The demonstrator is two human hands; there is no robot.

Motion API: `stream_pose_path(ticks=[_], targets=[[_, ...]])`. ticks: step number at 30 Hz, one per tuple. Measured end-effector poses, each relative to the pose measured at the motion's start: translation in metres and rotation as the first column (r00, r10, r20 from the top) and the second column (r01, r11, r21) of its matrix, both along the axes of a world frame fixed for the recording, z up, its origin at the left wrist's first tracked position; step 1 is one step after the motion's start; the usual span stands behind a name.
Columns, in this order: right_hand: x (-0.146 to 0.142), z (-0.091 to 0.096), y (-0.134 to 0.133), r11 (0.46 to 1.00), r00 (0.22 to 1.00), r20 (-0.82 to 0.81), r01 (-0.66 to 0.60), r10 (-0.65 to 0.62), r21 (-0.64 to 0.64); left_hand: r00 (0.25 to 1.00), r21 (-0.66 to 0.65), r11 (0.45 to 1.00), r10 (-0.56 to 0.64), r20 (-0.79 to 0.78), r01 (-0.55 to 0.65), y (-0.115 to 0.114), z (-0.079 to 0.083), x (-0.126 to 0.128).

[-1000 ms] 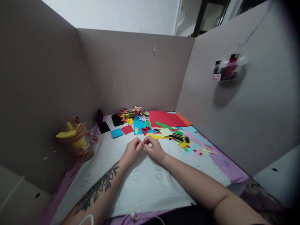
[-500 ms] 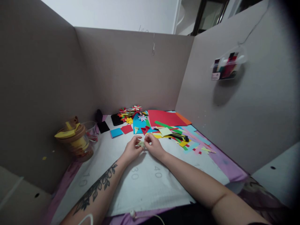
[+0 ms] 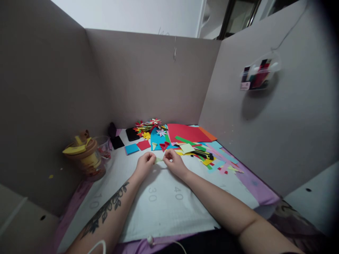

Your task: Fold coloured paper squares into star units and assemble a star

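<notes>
My left hand (image 3: 144,165) and my right hand (image 3: 173,163) meet over the white mat (image 3: 164,208), both pinching a small pale yellow-green folded paper piece (image 3: 159,159) between their fingertips. The fingers of both hands are curled closed on it. Just beyond the hands lie small red folded pieces (image 3: 164,145) and a pale green square (image 3: 186,148).
Sheets and strips of coloured paper (image 3: 189,135) spread at the back right, with a black-and-yellow cutter (image 3: 205,155) on them. A heap of folded paper stars (image 3: 147,127) sits at the back. A jar with yellow tape (image 3: 84,158) stands left. Grey partition walls (image 3: 148,77) enclose the desk.
Both hands have shifted slightly farther from me and drawn a little apart, so the pale folded piece shows between the fingertips.
</notes>
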State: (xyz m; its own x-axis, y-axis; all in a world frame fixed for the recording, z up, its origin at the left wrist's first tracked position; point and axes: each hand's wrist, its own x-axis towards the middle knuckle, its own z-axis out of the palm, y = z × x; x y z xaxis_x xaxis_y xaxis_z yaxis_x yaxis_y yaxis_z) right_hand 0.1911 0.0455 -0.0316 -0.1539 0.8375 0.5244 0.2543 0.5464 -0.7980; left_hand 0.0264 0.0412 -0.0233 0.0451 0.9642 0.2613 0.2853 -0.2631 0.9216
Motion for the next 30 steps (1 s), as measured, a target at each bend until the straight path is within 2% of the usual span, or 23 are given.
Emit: stream_pose_path(ticks=[6,12,19,26,30], targets=[[0.004,-0.003,0.003,0.999,0.998,-0.042,0.041,-0.042,-0.008,0.999,0.019,0.999,0.035,-0.010,-0.035,0.002,-0.001,-0.003],[-0.001,0.000,-0.004,1.000,0.999,0.037,-0.009,0.008,0.030,0.993,0.058,0.997,-0.044,-0.108,0.050,-0.006,-0.002,0.007],[-0.006,0.003,-0.007,0.998,0.997,0.053,-0.055,0.055,0.006,0.980,0.087,0.991,-0.080,-0.182,0.097,-0.005,-0.007,0.009],[-0.008,0.003,-0.008,0.997,0.997,0.029,-0.077,0.077,-0.016,0.980,0.108,0.990,-0.069,-0.186,0.090,-0.007,-0.004,0.008],[-0.007,0.002,-0.006,0.998,0.999,-0.006,-0.041,0.041,-0.055,0.991,0.102,0.995,0.004,-0.134,0.010,-0.006,-0.003,0.005]])
